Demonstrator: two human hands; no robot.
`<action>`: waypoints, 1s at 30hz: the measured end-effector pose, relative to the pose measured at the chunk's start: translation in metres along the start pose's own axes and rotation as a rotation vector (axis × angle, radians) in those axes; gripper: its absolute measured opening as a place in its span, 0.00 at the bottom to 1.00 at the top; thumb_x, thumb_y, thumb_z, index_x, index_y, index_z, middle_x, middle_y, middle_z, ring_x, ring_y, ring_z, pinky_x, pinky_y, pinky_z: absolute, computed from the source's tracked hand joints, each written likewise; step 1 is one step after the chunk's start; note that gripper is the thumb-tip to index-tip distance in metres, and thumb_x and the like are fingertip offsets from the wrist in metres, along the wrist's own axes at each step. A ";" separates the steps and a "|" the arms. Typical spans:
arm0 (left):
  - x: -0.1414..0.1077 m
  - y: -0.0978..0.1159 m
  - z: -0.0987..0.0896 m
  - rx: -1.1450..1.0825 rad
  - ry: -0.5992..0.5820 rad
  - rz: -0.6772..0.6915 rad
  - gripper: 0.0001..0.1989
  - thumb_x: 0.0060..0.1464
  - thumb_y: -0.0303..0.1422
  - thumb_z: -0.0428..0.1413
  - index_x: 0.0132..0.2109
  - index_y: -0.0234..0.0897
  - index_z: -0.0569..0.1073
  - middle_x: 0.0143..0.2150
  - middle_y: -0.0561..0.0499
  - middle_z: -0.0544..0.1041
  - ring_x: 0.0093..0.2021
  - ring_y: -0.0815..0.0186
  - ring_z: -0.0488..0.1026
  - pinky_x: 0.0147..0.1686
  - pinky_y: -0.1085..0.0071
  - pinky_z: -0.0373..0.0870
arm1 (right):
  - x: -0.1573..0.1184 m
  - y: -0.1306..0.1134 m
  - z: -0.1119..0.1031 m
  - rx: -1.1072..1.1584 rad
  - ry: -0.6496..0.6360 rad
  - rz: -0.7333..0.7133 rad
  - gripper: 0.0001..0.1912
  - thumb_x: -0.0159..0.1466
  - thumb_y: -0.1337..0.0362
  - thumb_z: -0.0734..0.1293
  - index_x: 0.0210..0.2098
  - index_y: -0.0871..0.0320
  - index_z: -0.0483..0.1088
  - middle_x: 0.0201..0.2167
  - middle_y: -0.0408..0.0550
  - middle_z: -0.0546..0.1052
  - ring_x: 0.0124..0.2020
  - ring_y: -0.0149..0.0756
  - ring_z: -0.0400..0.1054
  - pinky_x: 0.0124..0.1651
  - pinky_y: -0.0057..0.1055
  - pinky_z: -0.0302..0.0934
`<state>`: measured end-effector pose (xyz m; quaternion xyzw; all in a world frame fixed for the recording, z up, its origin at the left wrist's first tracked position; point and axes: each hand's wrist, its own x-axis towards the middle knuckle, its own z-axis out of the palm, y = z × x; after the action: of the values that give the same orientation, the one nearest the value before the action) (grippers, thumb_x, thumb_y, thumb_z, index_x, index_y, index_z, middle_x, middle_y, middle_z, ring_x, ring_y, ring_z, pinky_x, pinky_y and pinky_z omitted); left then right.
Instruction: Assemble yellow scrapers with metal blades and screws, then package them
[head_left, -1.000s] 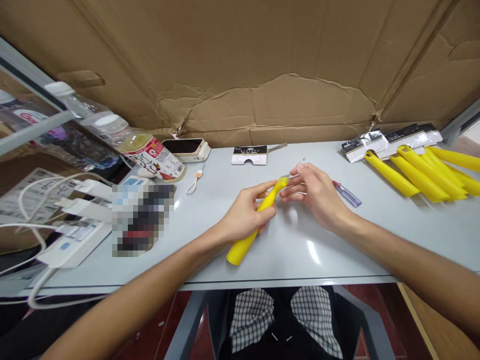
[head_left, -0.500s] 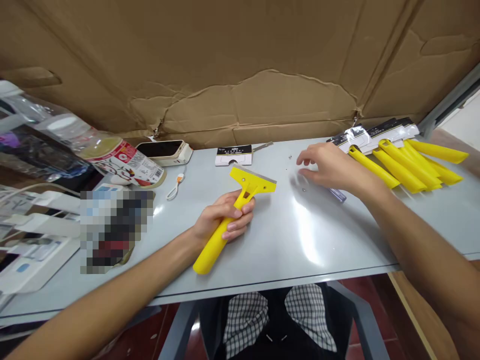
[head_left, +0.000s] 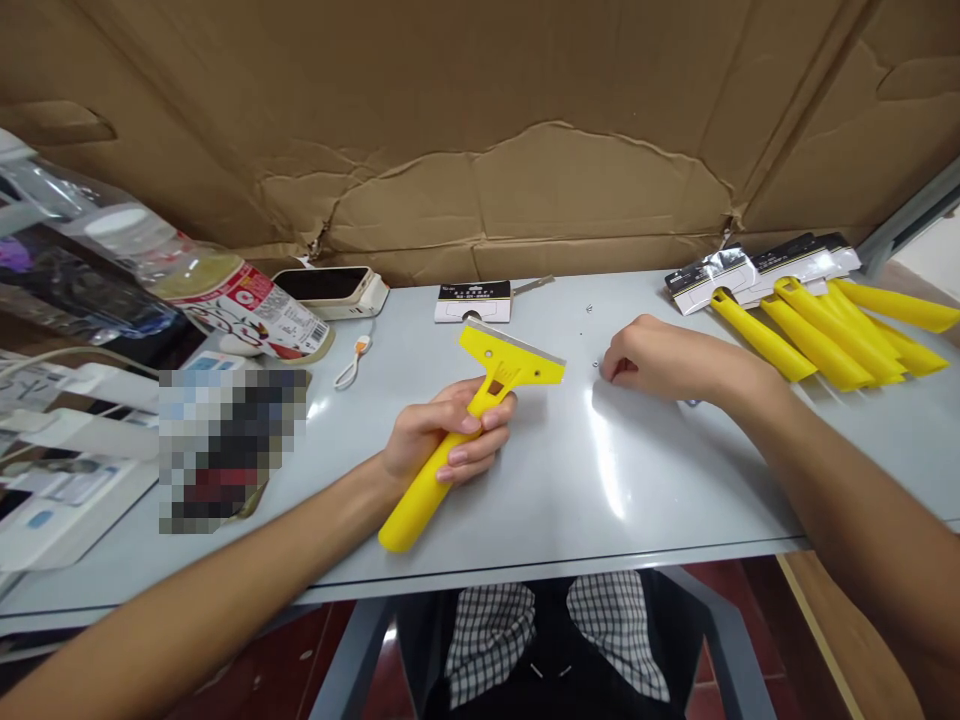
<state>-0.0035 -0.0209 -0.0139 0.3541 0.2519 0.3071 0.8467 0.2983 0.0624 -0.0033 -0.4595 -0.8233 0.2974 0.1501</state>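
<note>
My left hand [head_left: 454, 435] is wrapped round the handle of a yellow scraper [head_left: 424, 500]. Its wide head points away from me, with a metal blade [head_left: 517, 340] along the far edge and two small holes. To the right, my right hand [head_left: 649, 355] rests on the table with its fingers curled and pressed together; whatever is between the fingertips is hidden. A tiny screw-like metal piece [head_left: 596, 364] lies just left of those fingertips. Farther back lie more small metal bits [head_left: 589, 309]. Under the right wrist, most of a clear-handled tool [head_left: 694, 402] is covered.
Several yellow scraper handles [head_left: 817, 340] and black-and-white packets [head_left: 712, 278] lie at right. A card packet [head_left: 472, 302] and thin metal strip [head_left: 534, 284] sit at the back. A phone [head_left: 330, 290], short cable [head_left: 352, 362], bottle [head_left: 247, 300] and power strip [head_left: 97, 470] occupy the left.
My right hand has lowered to the table, its fingers closing by the small metal piece. My left hand keeps its hold on the scraper. The view has shifted slightly.
</note>
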 end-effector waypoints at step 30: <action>0.003 -0.017 -0.001 0.135 -0.032 0.036 0.04 0.52 0.26 0.60 0.35 0.35 0.71 0.19 0.56 0.67 0.14 0.75 0.58 0.13 0.81 0.61 | -0.021 -0.067 0.030 -0.019 0.114 -0.368 0.18 0.68 0.72 0.68 0.56 0.53 0.69 0.35 0.40 0.84 0.36 0.35 0.78 0.43 0.32 0.62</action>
<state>0.0038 -0.0285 -0.0281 0.4199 0.2522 0.2986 0.8191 0.2496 0.0075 0.0161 -0.3189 -0.8864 0.2306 0.2437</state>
